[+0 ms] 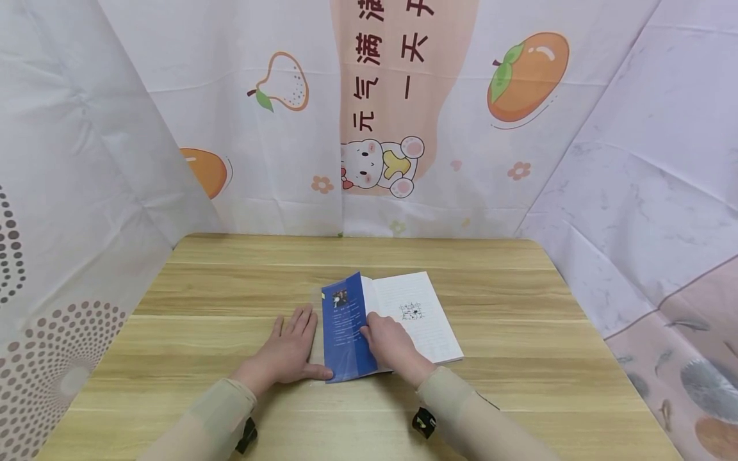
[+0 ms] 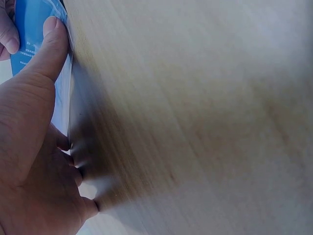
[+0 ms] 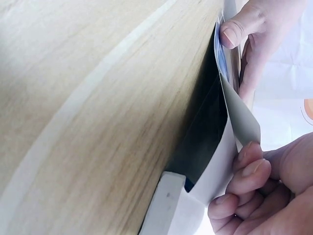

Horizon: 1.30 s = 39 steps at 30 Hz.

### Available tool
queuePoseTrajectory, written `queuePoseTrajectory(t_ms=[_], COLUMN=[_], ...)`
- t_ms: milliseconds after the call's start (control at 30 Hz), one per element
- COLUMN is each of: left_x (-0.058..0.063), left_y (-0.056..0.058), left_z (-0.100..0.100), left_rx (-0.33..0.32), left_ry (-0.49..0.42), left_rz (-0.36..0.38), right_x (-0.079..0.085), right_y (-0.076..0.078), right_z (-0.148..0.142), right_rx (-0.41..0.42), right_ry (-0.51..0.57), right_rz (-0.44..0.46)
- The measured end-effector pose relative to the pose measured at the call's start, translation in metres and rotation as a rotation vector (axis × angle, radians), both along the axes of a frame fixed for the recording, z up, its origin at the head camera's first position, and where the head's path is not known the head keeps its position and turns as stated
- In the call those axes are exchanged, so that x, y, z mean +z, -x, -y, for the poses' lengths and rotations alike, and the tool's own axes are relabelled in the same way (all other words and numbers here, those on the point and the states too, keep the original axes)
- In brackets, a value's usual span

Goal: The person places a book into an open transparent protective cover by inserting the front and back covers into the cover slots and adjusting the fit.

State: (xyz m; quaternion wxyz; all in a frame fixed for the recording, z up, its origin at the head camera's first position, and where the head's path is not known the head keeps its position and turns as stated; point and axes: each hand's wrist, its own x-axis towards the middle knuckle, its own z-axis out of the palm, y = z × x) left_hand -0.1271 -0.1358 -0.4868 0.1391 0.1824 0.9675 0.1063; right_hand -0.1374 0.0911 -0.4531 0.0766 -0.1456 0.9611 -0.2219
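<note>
An open book lies on the table, its white right-hand page showing a small black drawing. Over its left side is the blue cover flap, printed with white text and a small photo, with clear plastic film along its outer edge. My left hand rests on the table left of the book, fingers stretched out, its thumb pressing the flap's lower left corner. With curled fingers, my right hand pinches the flap's free edge. In the right wrist view, the cover bows up off the table.
The wooden table extends around the book on every side. Behind it hangs a white curtain printed with fruit and characters, and more cloth hangs at both sides. A dark strap piece hangs by the right wrist.
</note>
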Motion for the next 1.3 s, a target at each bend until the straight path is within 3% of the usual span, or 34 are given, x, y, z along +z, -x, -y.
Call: queuePoseTrajectory(t_ms=[667, 1300], left_x=[0.0037, 0.0033], left_y=[-0.0011, -0.0010], left_z=[0.0002, 0.0013], left_rx=[-0.001, -0.002], left_ry=[-0.010, -0.025], left_rz=[0.012, 0.014], right_x=[-0.0037, -0.0034], right_y=[0.0005, 0.0001], right_z=[0.0025, 0.0068], right_rx=[-0.012, -0.039], right_ry=[-0.019, -0.101], right_rz=[0.021, 0.045])
